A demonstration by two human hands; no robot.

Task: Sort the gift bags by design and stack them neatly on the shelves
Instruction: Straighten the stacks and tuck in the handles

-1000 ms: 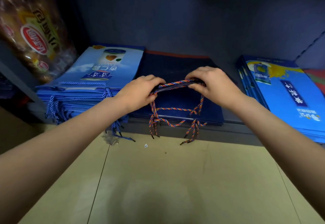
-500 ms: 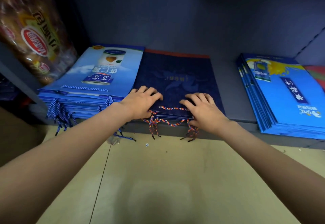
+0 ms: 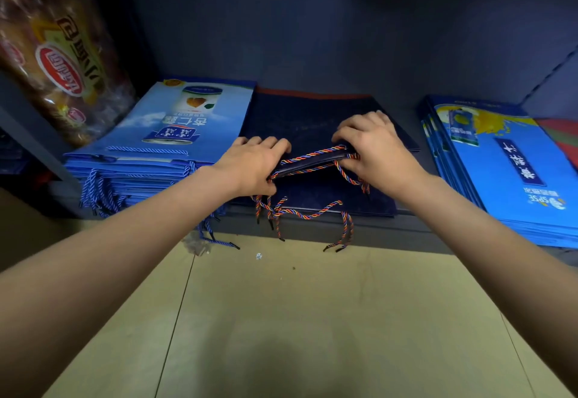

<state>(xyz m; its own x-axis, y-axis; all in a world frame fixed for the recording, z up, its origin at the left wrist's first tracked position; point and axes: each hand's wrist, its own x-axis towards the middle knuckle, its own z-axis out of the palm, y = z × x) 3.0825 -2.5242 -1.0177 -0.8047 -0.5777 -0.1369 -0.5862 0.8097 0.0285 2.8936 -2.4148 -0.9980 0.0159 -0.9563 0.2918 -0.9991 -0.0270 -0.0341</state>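
Closest to the person is a tan floor [image 3: 281,319] with a few tiny crumbs on it. Two bare arms reach forward over it to a low gray shelf [image 3: 406,235]. The left hand [image 3: 253,166] and the right hand [image 3: 375,147] each have their fingers curled around the open top edge of a dark navy gift bag [image 3: 312,161], one hand at each end, and that edge is lifted a little. The bag lies on a short pile of dark navy gift bags [image 3: 316,113] in the middle of the shelf. Twisted rope handles [image 3: 312,213] in red, blue and yellow hang off the front of the shelf. Just to the left is a tall stack of light blue gift bags [image 3: 162,135] showing a can picture, touching the navy pile. Well off to the right sits a stack of bright blue gift bags [image 3: 506,172] with yellow at the top. Far back on the left leans a shiny bread packet [image 3: 59,53].
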